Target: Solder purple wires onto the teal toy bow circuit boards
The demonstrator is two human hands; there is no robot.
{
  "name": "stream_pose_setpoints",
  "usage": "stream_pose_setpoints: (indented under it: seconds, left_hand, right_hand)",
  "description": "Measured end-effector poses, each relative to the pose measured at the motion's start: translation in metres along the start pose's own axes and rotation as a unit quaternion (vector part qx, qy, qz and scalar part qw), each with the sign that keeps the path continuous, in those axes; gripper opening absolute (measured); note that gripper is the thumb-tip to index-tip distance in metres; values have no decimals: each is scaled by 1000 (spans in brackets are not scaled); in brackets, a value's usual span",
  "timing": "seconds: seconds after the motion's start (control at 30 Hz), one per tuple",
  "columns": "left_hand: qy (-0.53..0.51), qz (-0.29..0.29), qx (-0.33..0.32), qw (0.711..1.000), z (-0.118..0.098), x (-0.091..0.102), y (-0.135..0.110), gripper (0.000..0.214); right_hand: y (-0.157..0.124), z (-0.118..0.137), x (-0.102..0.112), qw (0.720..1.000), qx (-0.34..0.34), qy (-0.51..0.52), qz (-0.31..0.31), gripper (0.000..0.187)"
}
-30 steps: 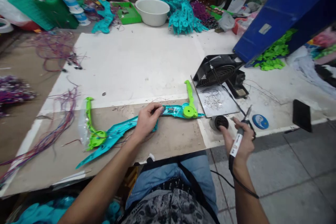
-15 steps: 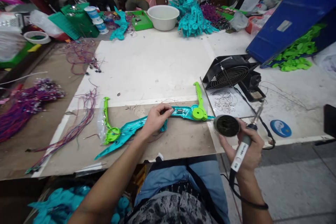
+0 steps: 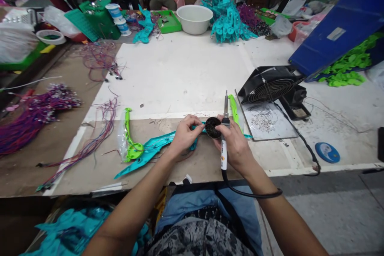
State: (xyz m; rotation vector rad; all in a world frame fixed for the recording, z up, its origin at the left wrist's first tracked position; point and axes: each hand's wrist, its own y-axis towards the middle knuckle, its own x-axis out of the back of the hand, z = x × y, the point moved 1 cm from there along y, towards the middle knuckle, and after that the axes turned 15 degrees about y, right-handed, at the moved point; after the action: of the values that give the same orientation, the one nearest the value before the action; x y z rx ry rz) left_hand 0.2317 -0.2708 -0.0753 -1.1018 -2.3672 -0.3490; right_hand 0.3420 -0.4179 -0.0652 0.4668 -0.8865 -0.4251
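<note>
Bench (image 3: 180, 76) with a teal part (image 3: 156, 146) lying near its front edge. Left hand (image 3: 193, 131): thumb and forefinger pinched together at the part; whether they grip a wire cannot be told. Right hand (image 3: 235, 142): fingers clamped on an upright iron (image 3: 224, 154) and a tin (image 3: 209, 135) over the part.

No text can be read.
White label (image 3: 223, 155) on soldering iron (image 3: 225, 122), pale sticker (image 3: 336, 34) on blue bin (image 3: 318, 48): both too small to decipher.
</note>
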Motion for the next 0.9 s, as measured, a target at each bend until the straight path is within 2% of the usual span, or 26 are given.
stream_pose_setpoints:
  seconds: [0.3,0.4,0.5,0.57,0.67,0.73,0.77,0.83,0.9]
  left_hand:
    - [18,-22,-9,1000,-2,-5,-1,12]
    - [7,-19,-1,1000,-1,-3,-2,12]
    - [8,-10,14,1000,2,2,-2,13]
    - [38,-4,25,999,4,4,-2,12]
    - [107,-18,20,994,8,4,-2,10]
    - [142,-32,3,989,9,3,-3,9]
    - [154,-35,-6,987,9,2,-3,9]
    - [175,-39,-16,984,7,0,-4,10]
    - [196,-46,-22,979,5,-1,-5,9]
  right_hand:
    - [-2,1,-2,1000,2,-14,2,47]
    - [-4,7,11,999,-10,-11,-32,47]
    - [-25,11,33,992,-60,-42,-101,49]
    - [-51,9,49,973,-125,-87,-172,52]
    - [-96,-2,67,907,-261,-173,-281,58]
    - [-122,-13,72,863,-340,-200,-315,64]
    - [-131,-17,73,853,-368,-198,-314,67]
    - [-142,-23,74,852,-385,-188,-300,67]
    - [-140,-22,75,873,-334,-194,-298,55]
